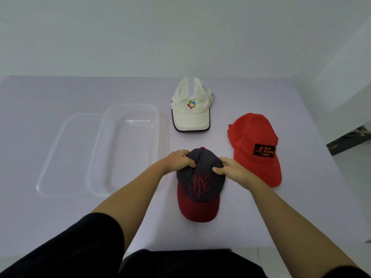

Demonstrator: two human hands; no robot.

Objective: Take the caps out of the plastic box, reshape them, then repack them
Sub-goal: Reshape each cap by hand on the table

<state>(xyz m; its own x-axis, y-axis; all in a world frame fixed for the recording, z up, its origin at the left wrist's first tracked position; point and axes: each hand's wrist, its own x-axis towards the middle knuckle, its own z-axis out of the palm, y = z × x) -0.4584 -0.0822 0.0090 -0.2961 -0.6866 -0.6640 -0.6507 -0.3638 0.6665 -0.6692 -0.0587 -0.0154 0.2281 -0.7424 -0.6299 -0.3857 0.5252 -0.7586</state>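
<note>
A dark cap (200,177) with a maroon brim lies on the table (60,97), gripped at its crown by both hands: left hand (178,160) on one side, right hand (230,170) on the other. Three caps in all: also a white cap (191,105) and a red cap (255,145), both untouched. One clear plastic box (128,147) sits empty to the left.
</note>
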